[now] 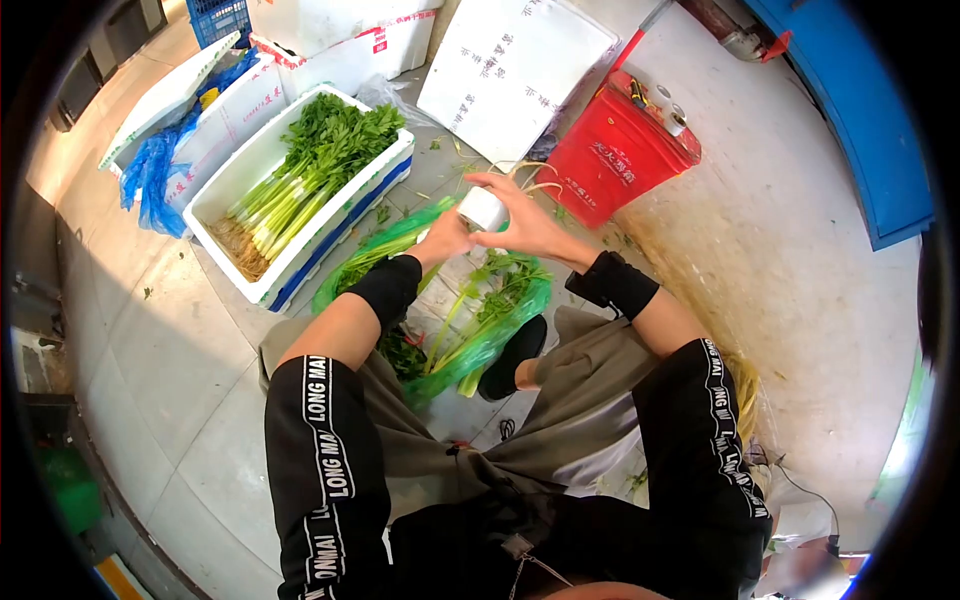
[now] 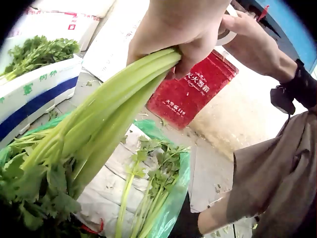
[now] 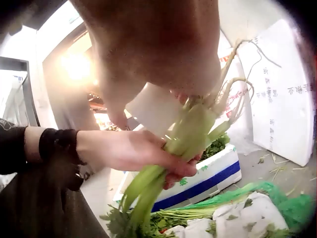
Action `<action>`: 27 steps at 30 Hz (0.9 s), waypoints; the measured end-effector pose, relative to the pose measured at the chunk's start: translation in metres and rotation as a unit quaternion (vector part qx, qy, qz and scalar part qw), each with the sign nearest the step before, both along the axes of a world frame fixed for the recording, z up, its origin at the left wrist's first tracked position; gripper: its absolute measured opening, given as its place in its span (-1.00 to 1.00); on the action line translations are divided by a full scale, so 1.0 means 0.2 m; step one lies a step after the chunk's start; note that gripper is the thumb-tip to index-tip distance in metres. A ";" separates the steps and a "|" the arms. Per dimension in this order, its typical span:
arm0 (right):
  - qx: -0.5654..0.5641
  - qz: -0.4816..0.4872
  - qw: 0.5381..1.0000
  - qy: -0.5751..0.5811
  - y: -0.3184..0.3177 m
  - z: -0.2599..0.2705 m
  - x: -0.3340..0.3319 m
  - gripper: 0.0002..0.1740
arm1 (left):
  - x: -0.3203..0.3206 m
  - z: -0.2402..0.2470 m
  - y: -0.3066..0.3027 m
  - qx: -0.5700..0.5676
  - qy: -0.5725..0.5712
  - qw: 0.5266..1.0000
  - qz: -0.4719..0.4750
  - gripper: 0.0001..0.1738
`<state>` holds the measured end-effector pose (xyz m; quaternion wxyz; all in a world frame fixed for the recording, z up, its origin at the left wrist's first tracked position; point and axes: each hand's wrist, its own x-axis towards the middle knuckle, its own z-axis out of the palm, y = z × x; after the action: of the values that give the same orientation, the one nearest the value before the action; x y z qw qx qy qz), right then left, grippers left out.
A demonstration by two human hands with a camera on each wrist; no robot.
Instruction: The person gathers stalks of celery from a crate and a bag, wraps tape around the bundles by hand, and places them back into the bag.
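My left hand (image 1: 447,238) grips a bunch of celery (image 2: 106,106) round its pale green stalks. The leafy ends hang down at lower left in the left wrist view, and thin roots (image 3: 235,91) stick out beyond my right hand in the right wrist view. My right hand (image 1: 530,222) curls round a white roll of tape (image 1: 484,209), held against the bunch near its root end. Below both hands, an opened green plastic bag (image 1: 525,318) lies on the floor with loose celery stalks (image 2: 148,198) and white wrapping (image 2: 106,198) on it.
A white foam box (image 1: 205,215) of rooted celery (image 1: 320,165) stands to the left, beside another foam box with blue plastic (image 1: 155,180). A printed white foam panel (image 1: 510,75) leans behind. On the right, a red fire-extinguisher box (image 1: 615,150) carries small white rolls (image 1: 674,122).
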<state>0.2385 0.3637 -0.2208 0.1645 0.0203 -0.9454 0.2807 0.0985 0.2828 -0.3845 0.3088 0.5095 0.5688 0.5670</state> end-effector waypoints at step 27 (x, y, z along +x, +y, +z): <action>-0.245 0.016 0.949 -0.198 0.19 -0.29 0.15 -0.47 | -0.09 0.66 -0.39 -0.214 0.084 0.936 -0.267 -0.72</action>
<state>0.2689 0.4022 -0.2791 -0.0304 -0.0613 -0.8604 0.5050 0.0799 0.2039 -0.2516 0.5019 0.6104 0.5431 0.2837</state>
